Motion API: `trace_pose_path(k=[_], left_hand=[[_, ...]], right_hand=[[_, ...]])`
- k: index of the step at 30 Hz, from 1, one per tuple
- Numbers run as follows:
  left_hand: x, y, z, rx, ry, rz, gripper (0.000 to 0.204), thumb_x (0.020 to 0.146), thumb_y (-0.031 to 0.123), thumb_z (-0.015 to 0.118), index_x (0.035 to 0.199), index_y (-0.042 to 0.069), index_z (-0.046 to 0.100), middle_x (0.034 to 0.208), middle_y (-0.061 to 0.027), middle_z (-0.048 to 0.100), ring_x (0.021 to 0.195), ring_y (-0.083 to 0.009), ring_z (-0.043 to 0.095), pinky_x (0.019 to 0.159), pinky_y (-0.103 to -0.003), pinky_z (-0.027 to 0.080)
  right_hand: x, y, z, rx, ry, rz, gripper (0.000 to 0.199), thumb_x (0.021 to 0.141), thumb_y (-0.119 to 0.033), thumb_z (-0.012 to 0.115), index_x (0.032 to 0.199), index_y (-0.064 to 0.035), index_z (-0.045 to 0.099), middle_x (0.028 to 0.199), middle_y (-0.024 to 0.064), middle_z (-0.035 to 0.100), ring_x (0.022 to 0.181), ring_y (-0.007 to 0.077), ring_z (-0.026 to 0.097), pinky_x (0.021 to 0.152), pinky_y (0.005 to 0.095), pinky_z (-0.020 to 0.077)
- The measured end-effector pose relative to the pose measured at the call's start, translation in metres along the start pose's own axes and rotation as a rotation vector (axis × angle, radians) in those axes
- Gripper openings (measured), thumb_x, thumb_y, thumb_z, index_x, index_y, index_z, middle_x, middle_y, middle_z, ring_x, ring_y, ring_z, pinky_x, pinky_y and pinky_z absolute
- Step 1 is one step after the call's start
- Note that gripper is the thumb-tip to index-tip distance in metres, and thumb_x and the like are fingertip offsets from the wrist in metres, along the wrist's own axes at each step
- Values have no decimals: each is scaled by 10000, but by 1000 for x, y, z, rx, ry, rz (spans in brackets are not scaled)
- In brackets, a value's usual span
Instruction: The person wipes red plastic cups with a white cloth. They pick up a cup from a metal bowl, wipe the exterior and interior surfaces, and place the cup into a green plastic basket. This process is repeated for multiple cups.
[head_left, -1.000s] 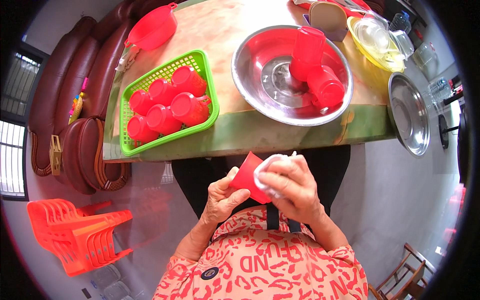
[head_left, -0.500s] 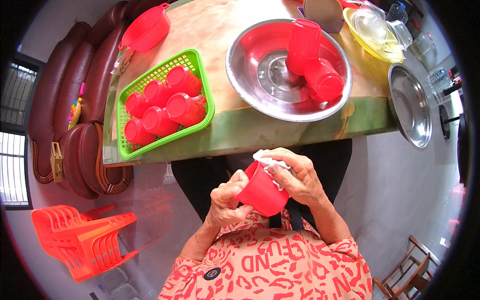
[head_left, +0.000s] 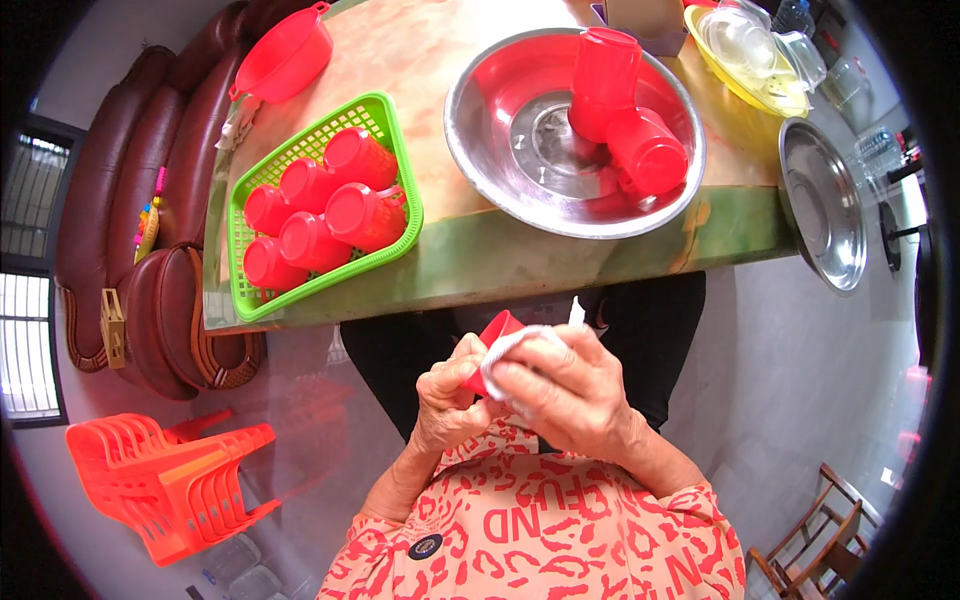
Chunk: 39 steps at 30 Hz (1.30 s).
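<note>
Above my lap, my left hand (head_left: 449, 395) grips a red plastic cup (head_left: 500, 328) by its side. My right hand (head_left: 575, 390) presses a white cloth (head_left: 527, 345) against the cup, and together they cover most of it. On the table ahead, a green basket (head_left: 408, 165) holds several red cups (head_left: 315, 240), bottoms up. To its right stands a wide metal basin (head_left: 480, 185) with more red cups (head_left: 606, 85) lying or standing inside.
A red plastic bowl (head_left: 285, 55) sits at the table's far left. A yellow basket (head_left: 712, 68) with clear containers is at the far right, near a tilted metal basin (head_left: 822, 205). Orange stacked stools (head_left: 170, 480) stand on the floor at left, by a brown sofa (head_left: 125, 190).
My right hand has moved down and left with the cloth, from the cup's rim across its outside. The cup has turned and is now largely hidden behind cloth and fingers.
</note>
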<state>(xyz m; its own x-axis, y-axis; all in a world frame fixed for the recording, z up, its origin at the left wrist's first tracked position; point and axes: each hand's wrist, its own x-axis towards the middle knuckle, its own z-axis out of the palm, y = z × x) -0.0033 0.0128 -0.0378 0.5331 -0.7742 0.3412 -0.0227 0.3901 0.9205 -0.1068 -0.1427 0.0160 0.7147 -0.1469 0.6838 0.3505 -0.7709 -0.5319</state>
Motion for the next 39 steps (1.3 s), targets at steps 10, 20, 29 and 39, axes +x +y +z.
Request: trace_pose_path(k=[10, 20, 29, 39], left_hand=[[4, 2, 9, 26, 83, -12, 285, 632, -102, 626, 900, -7, 640, 762, -47, 591, 767, -205, 453, 742, -334, 411], [7, 7, 8, 196, 87, -106, 348, 697, -71, 674, 1036, 6, 660, 894, -64, 625, 816, -173, 520, 766, -294, 439], [6, 12, 4, 166, 92, -11, 239, 676, -47, 743, 879, 7, 630, 832, -59, 583, 810, -185, 500, 788, -309, 416], [3, 24, 0, -140, 337, -117, 239, 747, -116, 676, 969, -26, 662, 988, -50, 574, 931, -132, 547, 847, -269, 441]], right_hand=[[-12, 29, 7, 384, 7, 438, 291, 811, -26, 635, 1100, 8, 635, 1056, 187, 644, 906, 329, 610, 804, 381, 487], [-10, -11, 10, -203, -58, -48, 425, 630, -68, 702, 1052, -29, 677, 1050, 88, 626, 903, 272, 587, 763, 378, 475], [9, 4, 7, 59, -49, 285, 383, 720, 6, 684, 1099, -1, 628, 1031, 163, 612, 895, 336, 571, 780, 405, 457], [5, -17, 14, -120, -63, 47, 477, 684, -19, 696, 1155, -8, 621, 1159, 179, 580, 1027, 359, 548, 879, 443, 423]])
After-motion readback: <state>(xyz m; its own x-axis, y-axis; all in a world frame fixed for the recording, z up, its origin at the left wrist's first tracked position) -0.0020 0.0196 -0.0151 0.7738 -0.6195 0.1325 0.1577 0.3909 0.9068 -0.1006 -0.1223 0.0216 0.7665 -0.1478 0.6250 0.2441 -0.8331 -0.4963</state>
